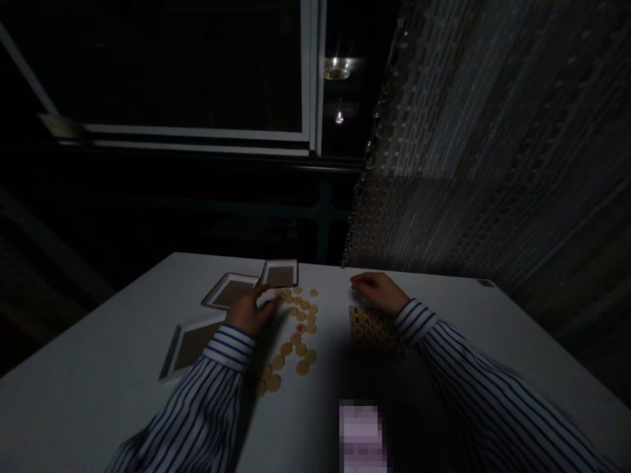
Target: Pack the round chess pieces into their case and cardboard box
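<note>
My left hand [250,310] is over the left side of the white table, thumb and forefinger apart, fingertips beside the upper discs. Small round tan discs [300,350] lie in a loose trail to its right and below it. A red mark shows on one disc [301,328]; the others look plain. My right hand [382,292] rests just beyond a box [372,330] with a yellow-and-dark pattern, its fingers loosely extended to the left and nothing visible in them. Whether the left fingertips touch a disc is hard to see in the dim light.
Three shallow rimmed trays stand on the left: a far one [280,263], a middle one [211,301] and a near one [170,355], partly behind my left sleeve. A blurred-out rectangle [362,440] is at the front edge. Beaded strands [424,164] hang behind the white table [113,335].
</note>
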`<action>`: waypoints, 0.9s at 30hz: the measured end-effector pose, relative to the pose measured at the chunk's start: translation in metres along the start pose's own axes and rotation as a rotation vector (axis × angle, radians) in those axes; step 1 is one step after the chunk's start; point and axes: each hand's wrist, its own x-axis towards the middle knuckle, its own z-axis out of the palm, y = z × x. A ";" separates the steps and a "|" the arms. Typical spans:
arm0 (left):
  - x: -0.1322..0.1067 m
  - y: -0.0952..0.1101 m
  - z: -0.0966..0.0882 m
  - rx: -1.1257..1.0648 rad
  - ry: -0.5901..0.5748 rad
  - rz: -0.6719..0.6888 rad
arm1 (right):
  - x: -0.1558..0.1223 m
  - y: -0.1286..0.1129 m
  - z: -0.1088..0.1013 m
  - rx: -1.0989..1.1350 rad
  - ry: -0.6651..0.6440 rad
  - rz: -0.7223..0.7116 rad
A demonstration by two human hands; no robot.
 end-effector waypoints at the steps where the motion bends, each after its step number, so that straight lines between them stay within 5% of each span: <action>1: 0.006 -0.007 -0.002 0.021 0.009 -0.001 | 0.008 -0.002 0.005 -0.008 -0.011 -0.006; 12: 0.063 -0.068 0.010 0.152 -0.052 0.059 | 0.083 -0.022 0.059 -0.077 -0.149 0.000; 27: 0.108 -0.094 0.046 0.206 -0.235 0.071 | 0.137 -0.015 0.133 -0.224 -0.222 0.153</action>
